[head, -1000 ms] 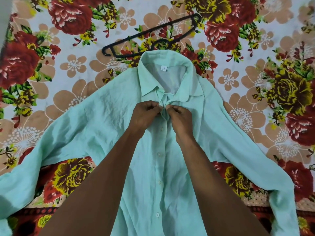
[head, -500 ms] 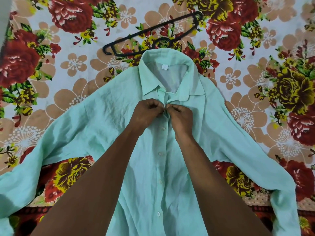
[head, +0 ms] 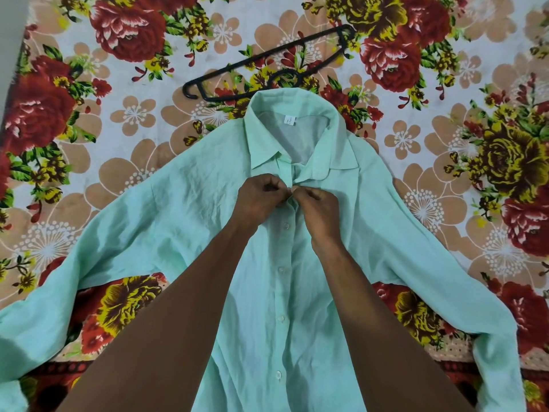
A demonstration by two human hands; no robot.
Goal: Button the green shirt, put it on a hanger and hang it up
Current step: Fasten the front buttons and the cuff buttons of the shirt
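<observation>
The pale green shirt lies face up on the bed, collar away from me and both sleeves spread wide. Several buttons run down its front, the lower ones fastened. My left hand and my right hand meet just below the collar, each pinching one edge of the front placket at the top button. The button itself is hidden between my fingertips. A black plastic hanger lies flat just beyond the collar, touching neither hand.
A floral bedsheet with red, yellow and tan flowers covers the whole surface under the shirt. A pale wall strip shows at the far left edge.
Both hands have stayed at the top button with small finger movements. The shirt and hanger have not moved.
</observation>
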